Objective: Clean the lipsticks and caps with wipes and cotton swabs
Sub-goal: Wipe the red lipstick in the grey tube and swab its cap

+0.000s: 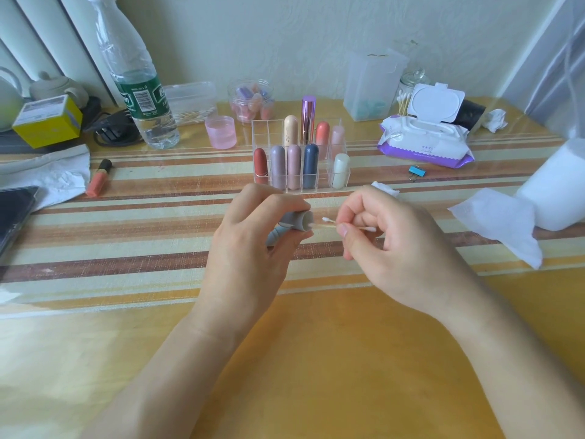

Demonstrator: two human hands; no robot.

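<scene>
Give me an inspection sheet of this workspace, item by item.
Surface: wooden table with a striped cloth across it.
Job's things: grey cap, cotton swab, clear organizer holding lipsticks upright, wipes pack with its lid open, swab jar behind it.
Clutter: water bottle, pink cup, yellow box, loose lipstick lying at left, binder clip, crumpled tissue, paper roll, phone.
Grippers: left hand has a grip on the grey cap; right hand pinches the swab, its tip close to the cap's open end.
Cables: black cord bunched behind the bottle.
Surroundings: pale wall; curtain at right.
</scene>
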